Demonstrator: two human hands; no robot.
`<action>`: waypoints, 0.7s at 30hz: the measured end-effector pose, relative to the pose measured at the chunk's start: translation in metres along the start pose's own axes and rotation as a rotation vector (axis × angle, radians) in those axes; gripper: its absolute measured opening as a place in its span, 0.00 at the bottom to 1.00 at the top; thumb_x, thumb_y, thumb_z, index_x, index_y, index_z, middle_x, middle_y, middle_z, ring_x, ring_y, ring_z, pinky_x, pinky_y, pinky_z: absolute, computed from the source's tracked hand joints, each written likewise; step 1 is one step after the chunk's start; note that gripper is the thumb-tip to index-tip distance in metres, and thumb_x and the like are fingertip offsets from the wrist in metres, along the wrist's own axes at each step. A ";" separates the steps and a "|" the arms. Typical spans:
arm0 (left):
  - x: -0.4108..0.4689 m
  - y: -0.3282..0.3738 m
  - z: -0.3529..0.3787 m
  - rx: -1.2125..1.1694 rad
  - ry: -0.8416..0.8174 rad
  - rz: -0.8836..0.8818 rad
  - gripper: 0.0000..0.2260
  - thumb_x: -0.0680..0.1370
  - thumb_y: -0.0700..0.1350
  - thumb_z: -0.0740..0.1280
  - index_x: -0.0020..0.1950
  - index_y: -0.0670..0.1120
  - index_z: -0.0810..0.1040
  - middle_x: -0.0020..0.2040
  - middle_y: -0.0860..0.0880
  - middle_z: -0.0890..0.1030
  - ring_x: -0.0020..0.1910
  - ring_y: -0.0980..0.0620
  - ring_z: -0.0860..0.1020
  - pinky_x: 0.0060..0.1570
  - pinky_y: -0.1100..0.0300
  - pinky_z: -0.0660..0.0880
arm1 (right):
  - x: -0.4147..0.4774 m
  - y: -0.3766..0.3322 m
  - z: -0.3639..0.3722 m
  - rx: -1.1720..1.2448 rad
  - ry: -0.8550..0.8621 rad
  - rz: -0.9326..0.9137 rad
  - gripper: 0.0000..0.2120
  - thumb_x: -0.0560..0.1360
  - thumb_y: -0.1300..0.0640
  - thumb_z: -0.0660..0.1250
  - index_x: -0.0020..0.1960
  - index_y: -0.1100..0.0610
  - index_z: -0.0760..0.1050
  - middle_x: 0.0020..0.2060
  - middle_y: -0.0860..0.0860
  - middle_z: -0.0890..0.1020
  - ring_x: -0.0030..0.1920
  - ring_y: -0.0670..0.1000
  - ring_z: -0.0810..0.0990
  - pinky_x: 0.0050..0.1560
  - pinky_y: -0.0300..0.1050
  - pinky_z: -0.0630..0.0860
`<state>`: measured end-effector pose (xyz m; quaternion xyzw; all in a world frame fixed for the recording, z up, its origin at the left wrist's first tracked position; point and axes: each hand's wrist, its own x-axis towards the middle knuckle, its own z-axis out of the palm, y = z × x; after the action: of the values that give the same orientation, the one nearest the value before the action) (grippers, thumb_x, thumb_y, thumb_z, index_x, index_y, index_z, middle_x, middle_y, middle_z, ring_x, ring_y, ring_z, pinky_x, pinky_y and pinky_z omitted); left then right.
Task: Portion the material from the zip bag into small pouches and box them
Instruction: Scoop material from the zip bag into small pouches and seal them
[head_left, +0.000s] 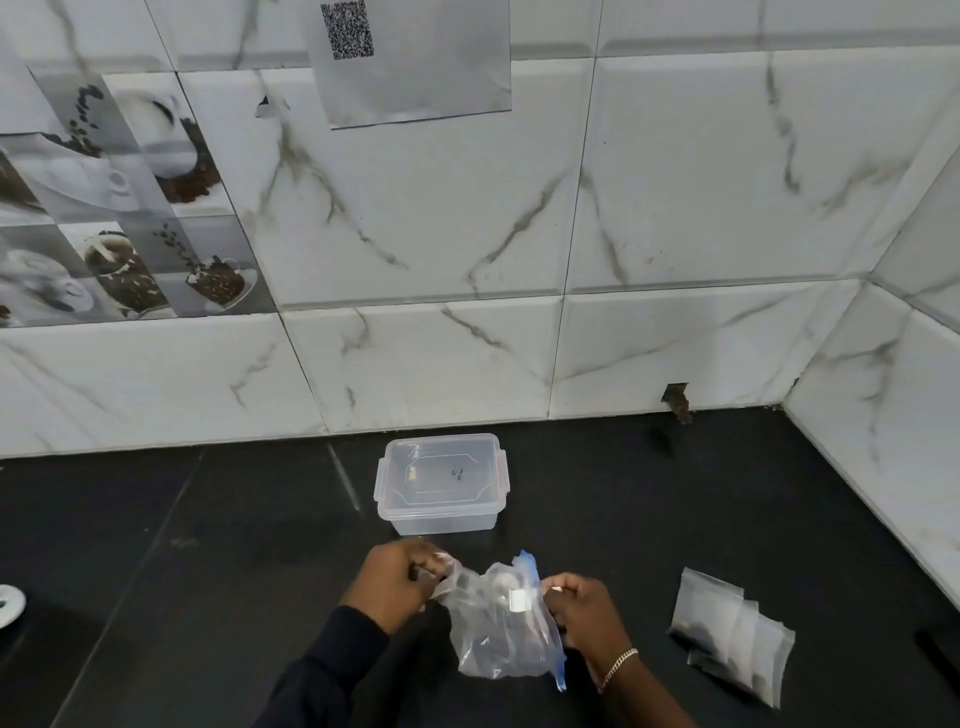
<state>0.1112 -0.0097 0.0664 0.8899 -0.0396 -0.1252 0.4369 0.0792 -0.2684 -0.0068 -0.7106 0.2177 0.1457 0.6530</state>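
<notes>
Zip bag (504, 631), 6 o'clock, nearest: thin clear film, crumpled, blue zip strip down the right edge; contents pale and dark, indistinct. Judged light, limp, slippery; best taken at the stiffer zip lips.
Left hand (397, 582): fingers (428, 564) pinched on the mouth's left lip.
Right hand (582, 616): fingers (558, 590) pinched on the right lip.
Small pouches (732, 639), 4 o'clock: flat overlapping stack on dark desk (208, 571), translucent, darker at lower ends.
Clear plastic box (441, 486), 12 o'clock: lid on, beyond the bag, near tiled wall (675, 208).
</notes>
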 end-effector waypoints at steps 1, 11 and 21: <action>-0.007 -0.001 -0.002 -0.006 0.029 0.027 0.13 0.73 0.31 0.68 0.45 0.47 0.86 0.50 0.57 0.84 0.35 0.58 0.82 0.32 0.65 0.78 | -0.002 -0.002 -0.003 -0.001 0.025 -0.007 0.08 0.77 0.65 0.66 0.42 0.62 0.83 0.37 0.65 0.84 0.33 0.56 0.79 0.36 0.48 0.77; -0.047 0.025 0.000 0.023 0.093 0.084 0.11 0.73 0.37 0.71 0.48 0.53 0.86 0.42 0.60 0.85 0.35 0.60 0.82 0.42 0.62 0.81 | -0.041 -0.010 -0.057 -0.075 0.195 -0.132 0.04 0.79 0.64 0.66 0.50 0.64 0.79 0.32 0.59 0.84 0.33 0.58 0.85 0.35 0.47 0.78; -0.043 0.077 0.024 0.090 -0.003 0.000 0.11 0.71 0.39 0.69 0.49 0.51 0.86 0.46 0.59 0.83 0.37 0.63 0.77 0.44 0.74 0.73 | -0.150 -0.109 -0.031 -0.144 0.064 -0.594 0.02 0.78 0.61 0.69 0.48 0.55 0.79 0.36 0.52 0.86 0.38 0.50 0.86 0.41 0.42 0.82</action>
<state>0.0664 -0.0675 0.1212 0.9085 -0.0459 -0.1248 0.3962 0.0019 -0.2751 0.1642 -0.7918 0.0101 -0.0594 0.6079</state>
